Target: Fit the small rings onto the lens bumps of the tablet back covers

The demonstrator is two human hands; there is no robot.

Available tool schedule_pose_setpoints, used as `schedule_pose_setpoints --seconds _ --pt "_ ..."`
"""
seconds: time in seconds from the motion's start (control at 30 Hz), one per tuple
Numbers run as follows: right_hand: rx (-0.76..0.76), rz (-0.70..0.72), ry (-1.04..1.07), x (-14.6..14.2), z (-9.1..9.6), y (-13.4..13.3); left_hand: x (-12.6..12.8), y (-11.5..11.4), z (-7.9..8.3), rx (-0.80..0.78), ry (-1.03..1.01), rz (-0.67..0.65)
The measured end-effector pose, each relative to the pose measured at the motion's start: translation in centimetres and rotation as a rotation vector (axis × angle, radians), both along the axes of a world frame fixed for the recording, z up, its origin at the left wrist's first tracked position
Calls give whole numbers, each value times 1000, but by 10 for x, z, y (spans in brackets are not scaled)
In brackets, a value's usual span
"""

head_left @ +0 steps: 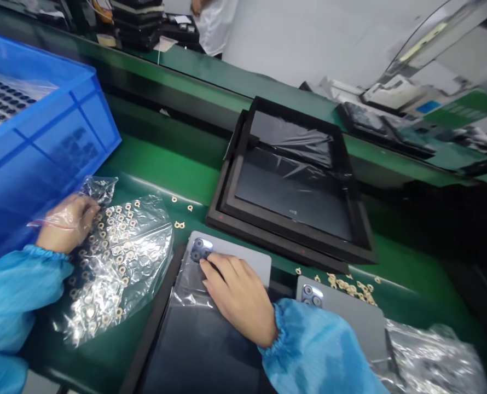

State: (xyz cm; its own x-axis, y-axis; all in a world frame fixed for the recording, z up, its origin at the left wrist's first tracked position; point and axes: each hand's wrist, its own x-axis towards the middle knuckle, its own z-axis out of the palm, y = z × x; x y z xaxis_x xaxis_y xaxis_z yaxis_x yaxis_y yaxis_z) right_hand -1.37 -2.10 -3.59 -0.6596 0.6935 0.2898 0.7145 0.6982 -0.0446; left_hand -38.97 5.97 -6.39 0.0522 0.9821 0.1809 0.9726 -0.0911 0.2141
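Hands on 2 jobs at the bench's near edge
Left hand (67, 221) curls over a clear bag of small gold rings (122, 262); whether it pinches, I cannot tell. Right hand (239, 298) rests open, fingers together, on a grey phone back (243, 257), touching its camera lenses (200, 250). Another grey phone back (342, 312) lies just right. Blue crate (50, 131) fills the left corner of the green bench (161, 164).

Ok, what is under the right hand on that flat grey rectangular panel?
The right hand rests on the flat grey rectangular panel, beside its round blue-rimmed camera lenses, with clear plastic film at the left edge. The panel below the palm is covered and cannot be seen.
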Motion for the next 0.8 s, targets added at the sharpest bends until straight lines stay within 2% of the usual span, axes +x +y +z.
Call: schedule_pose_setpoints --seconds 0.3,0.4,0.5,0.63,0.73,0.8 --pt "-19 -22 -116 -7 5 3 1 -9 8 25 28 -29" --pt "-8 -14 -115 -8 5 2 0 -26 16 27 -9 -79" --pt "-11 -14 -105 -7 4 2 -1 -55 23 41 -49 -124" --pt "-46 -5 -93 -6 6 5 -6 -87 22 9 -52 -70" --pt "-108 29 -74 1 15 2 -10 -89 22 -20 -81 -63" --pt "-149 38 -53 11 24 -6 -8 -85 31 -3 -108 -90"
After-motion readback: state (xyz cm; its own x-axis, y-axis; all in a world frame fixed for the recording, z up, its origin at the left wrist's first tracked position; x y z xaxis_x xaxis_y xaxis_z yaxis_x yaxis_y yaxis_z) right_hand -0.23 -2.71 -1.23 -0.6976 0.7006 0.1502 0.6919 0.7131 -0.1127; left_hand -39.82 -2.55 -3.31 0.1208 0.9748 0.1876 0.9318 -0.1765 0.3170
